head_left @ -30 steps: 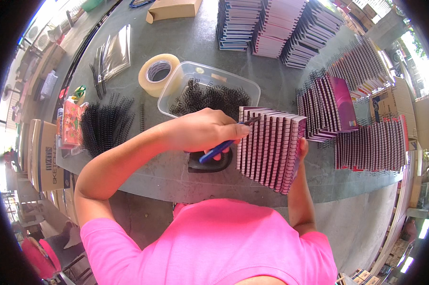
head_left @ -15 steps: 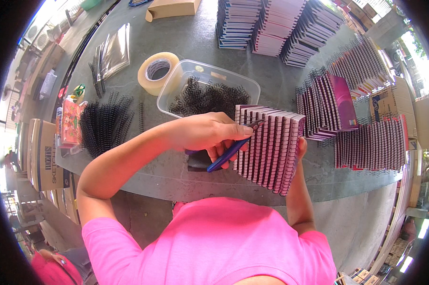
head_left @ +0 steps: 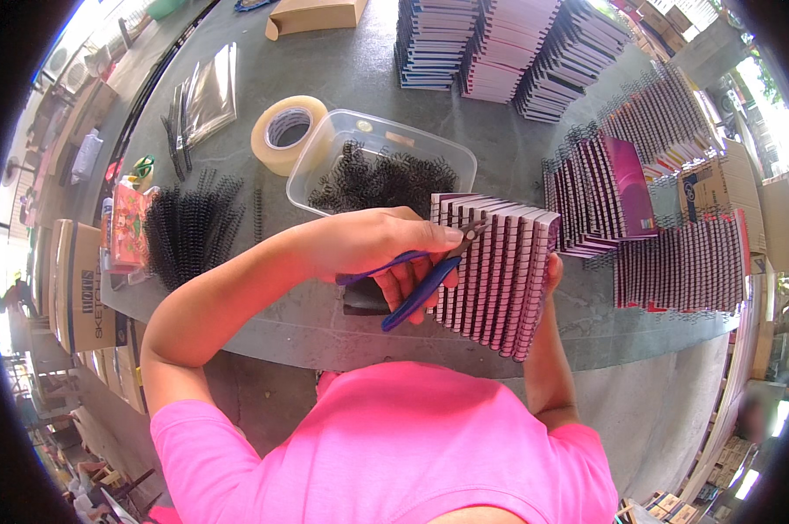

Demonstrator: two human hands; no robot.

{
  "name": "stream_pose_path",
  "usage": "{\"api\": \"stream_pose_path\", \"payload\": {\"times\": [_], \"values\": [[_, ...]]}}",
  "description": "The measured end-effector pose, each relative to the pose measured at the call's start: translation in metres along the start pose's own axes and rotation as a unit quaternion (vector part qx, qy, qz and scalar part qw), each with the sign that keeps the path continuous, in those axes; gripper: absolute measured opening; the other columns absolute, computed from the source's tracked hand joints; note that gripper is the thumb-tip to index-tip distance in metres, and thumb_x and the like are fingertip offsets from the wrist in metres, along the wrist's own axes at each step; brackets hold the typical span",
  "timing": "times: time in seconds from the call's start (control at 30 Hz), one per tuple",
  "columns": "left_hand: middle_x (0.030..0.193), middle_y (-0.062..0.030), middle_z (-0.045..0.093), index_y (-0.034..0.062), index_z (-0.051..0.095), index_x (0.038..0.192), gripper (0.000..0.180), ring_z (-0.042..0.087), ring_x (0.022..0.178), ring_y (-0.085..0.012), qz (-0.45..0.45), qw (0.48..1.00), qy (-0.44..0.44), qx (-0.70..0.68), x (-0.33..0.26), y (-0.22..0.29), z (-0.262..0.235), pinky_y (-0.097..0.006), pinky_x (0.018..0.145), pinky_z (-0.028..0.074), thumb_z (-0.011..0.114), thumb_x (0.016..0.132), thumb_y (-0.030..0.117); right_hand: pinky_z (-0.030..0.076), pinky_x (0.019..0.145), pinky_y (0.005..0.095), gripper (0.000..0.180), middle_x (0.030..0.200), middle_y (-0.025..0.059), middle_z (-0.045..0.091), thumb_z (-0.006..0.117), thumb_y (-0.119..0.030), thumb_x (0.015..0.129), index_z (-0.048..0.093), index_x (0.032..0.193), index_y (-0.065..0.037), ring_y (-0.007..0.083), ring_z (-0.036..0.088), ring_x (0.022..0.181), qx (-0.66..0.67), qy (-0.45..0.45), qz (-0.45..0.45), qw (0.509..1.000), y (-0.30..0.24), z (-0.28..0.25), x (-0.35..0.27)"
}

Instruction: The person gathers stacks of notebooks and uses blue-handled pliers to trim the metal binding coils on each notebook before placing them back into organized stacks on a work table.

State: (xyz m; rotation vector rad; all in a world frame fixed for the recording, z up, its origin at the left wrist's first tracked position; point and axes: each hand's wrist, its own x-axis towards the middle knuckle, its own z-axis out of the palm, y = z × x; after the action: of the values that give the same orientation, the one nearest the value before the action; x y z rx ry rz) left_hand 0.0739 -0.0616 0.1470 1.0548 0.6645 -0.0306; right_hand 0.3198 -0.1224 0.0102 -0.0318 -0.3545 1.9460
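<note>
My left hand (head_left: 386, 249) is closed around a pair of blue-handled cutting pliers (head_left: 422, 294). The handles stand spread apart, and the dark jaws rest at the upper part of a stack of spiral-bound notebooks (head_left: 492, 279). Black coils line the side of the stack facing me. On its right side my right hand (head_left: 554, 272) grips the stack; most of that hand is hidden behind it. Just beyond my left hand sits a clear plastic tub (head_left: 303, 183) with short black coil pieces (head_left: 381, 175) inside. A dark flat block (head_left: 366, 299) lies under the left hand.
Bound notebooks (head_left: 600, 192) and another coil-bound stack (head_left: 678, 266) stand at the right. Unbound book stacks (head_left: 508, 48) rise at the back. Leftward are a tape roll (head_left: 288, 135), clear plastic sleeves (head_left: 211, 96), a bundle of black coils (head_left: 189, 227) and cartons (head_left: 85, 279).
The pliers' handles have spread and their jaws have opened at the stack's coils. My left fingers have loosened with the lower handle. The notebook stack and my right hand have barely moved.
</note>
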Motion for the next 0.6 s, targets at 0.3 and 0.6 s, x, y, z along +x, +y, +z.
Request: {"api": "stream_pose_path", "payload": {"times": [0.3,0.6], "values": [[0.088,-0.0271,0.058,-0.0053,0.055,0.092,0.044,0.056,0.086,-0.0412,0.153,0.777,0.291,0.536,0.01,-0.011,0.019,-0.043,0.076,0.045,0.04,0.091,0.036,0.053,0.079,0.0394,0.062,0.107,0.0206,0.059,0.06,-0.038,0.077,0.047,0.118,0.006,0.0276,0.062,0.091,-0.035,0.032,-0.004,0.999,-0.002,-0.003,-0.001],[0.077,-0.0096,0.061,-0.0043,0.057,0.096,0.054,0.062,0.075,-0.0165,-0.015,0.995,0.059,0.08,0.005,0.005,0.005,-0.028,0.063,0.05,0.039,0.092,0.046,0.052,0.079,0.0402,0.061,0.107,0.0204,0.059,0.06,-0.036,0.076,0.047,0.118,0.006,0.0283,0.062,0.091,-0.039,0.044,0.019,0.998,-0.005,-0.017,-0.008]]}}
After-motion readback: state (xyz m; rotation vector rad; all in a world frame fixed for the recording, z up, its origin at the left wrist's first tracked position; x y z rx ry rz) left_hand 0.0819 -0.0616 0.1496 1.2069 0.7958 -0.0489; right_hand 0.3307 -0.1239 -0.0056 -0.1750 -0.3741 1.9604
